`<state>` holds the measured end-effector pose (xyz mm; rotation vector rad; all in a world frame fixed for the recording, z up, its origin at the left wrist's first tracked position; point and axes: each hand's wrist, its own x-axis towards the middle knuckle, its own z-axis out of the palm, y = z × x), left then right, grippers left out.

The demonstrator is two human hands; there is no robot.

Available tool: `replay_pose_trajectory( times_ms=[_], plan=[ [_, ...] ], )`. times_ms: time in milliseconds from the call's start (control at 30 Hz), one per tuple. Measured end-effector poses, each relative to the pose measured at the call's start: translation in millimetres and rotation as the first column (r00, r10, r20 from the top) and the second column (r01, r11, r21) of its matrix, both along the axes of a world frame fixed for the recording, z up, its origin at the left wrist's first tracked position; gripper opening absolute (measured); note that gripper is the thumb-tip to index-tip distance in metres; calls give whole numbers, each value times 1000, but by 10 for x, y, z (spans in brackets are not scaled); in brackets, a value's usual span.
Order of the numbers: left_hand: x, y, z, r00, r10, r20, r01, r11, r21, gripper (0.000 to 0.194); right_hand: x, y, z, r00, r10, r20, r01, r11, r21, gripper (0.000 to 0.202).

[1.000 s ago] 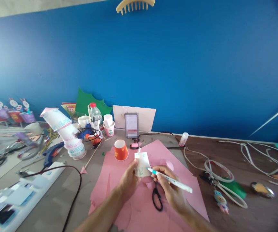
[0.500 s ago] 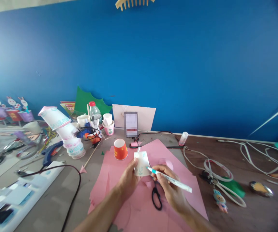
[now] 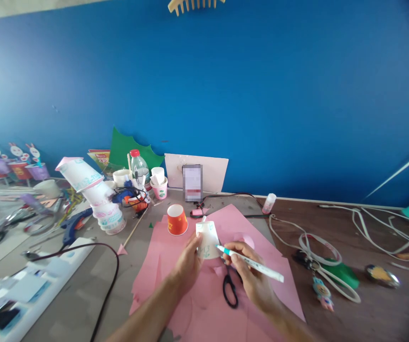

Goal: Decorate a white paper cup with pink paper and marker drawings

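Note:
My left hand [image 3: 189, 254] is closed around the left side of a white paper cup [image 3: 208, 237] that carries teal drawn marks. In my right hand [image 3: 249, 270] is a white marker [image 3: 257, 267] with a teal collar, held like a pen. Its tip points at the right side of the cup; whether it touches cannot be made out. Beneath both hands lies pink paper [image 3: 197, 308]. Black-handled scissors [image 3: 230, 289] rest on it, their blades partly hidden. A red paper cup [image 3: 177, 219] stands just beyond my left hand.
To the left, a leaning stack of decorated cups [image 3: 101, 199] stands near a blue glue gun [image 3: 72, 225] and a white power strip [image 3: 55, 270]. A phone [image 3: 192, 183] leans at the back. Cables [image 3: 321, 251] and a keychain figure [image 3: 322, 292] lie right.
The paper cup has tilted slightly and shifted a little left in my left hand. The marker tip sits slightly farther from the cup's middle. Both grips stay the same.

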<state>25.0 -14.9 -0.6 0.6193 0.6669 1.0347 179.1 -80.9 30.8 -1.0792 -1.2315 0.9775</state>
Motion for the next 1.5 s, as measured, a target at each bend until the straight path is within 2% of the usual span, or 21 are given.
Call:
replay_pose_trajectory(
  times_ms=[167, 333, 500, 733, 900, 1267, 1367, 1500],
  plan=[
    [11, 36, -39, 997, 70, 25, -70, 997, 14, 36, 6, 13, 7, 999, -29, -15, 29, 999, 33, 27],
    [-1, 73, 87, 967, 218, 131, -201, 971, -127, 41, 107, 121, -35, 980, -192, -58, 197, 975, 98, 24],
    [-16, 16, 187, 971, 205, 121, -195, 977, -91, 46, 200, 228, -14, 943, -307, -130, 324, 936, 140, 18],
    [-8, 25, 221, 959, 230, 167, -214, 971, -110, 44, 204, 239, 33, 943, -296, -153, 320, 933, 166, 18],
    [-7, 55, 226, 945, 244, 216, -218, 966, -136, 41, 244, 223, 131, 931, -324, -166, 349, 926, 148, 20],
    [6, 51, 90, 971, 177, 160, -149, 974, -169, 37, 355, 329, 113, 885, -400, -238, 427, 901, 73, 25],
    [26, 50, 61, 973, 171, 152, -143, 973, -179, 39, 323, 313, 106, 893, -366, -262, 390, 919, 46, 26],
    [56, 42, 69, 975, 153, 160, -131, 981, -143, 42, 202, 238, 52, 932, -241, -271, 259, 965, 33, 29]
  ],
)
